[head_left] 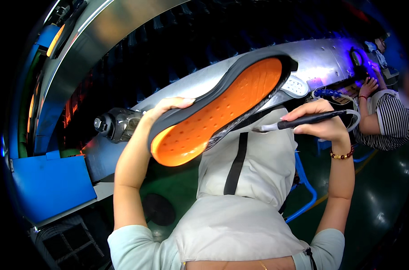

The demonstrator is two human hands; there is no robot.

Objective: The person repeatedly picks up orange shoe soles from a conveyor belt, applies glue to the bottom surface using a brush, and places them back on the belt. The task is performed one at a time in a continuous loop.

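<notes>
A shoe sole (222,110), orange inside with a raised black rim, is tilted up in front of me. My left hand (172,106) is closed on its far left edge, thumb along the rim and the other fingers hidden underneath. In my right hand (321,120) is a brush (303,121) with a black handle, its light tip close to the sole's near right side. Whether the tip touches the sole, I cannot tell. A clear tube (355,118) loops from the brush's back end.
A metal ledge (186,80) curves along the far side, with a dark-capped bottle (119,124) at left and a pale perforated piece (296,87) behind the sole. A co-worker in stripes (393,118) sits at right. A blue metal box (53,186) stands at left, blue stool legs (309,189) at right.
</notes>
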